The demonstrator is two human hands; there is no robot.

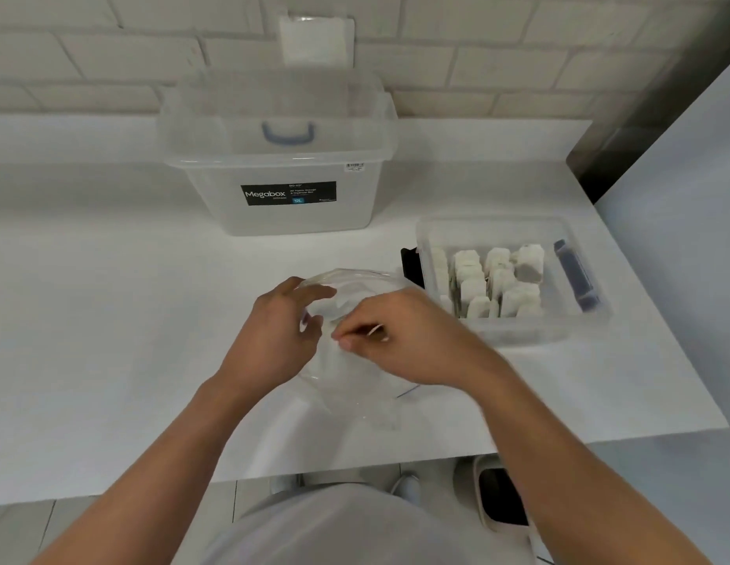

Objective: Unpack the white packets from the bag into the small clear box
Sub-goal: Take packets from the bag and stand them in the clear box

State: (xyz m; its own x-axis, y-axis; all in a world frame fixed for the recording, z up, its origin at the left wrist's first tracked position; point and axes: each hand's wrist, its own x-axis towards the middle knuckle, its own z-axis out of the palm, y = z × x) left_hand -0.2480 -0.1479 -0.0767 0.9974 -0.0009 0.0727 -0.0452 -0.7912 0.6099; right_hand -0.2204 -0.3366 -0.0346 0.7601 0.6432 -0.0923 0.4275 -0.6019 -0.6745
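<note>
A clear plastic bag (355, 385) lies on the white table (110, 340) between both hands. The left hand (273, 332) grips its open rim, and the right hand (412, 344) pinches the film at the mouth, close beside the left. To the right stands the small clear box (514, 334), with white packets (497, 283) in rows inside. A Megabox container (290, 214) sits behind

Under your fingers (314, 293) the bag (347, 385) is clear on a white desk (110, 340). Right of them are white packets (497, 279) and a blue clip (575, 275); beyond, a black label (288, 193).
</note>
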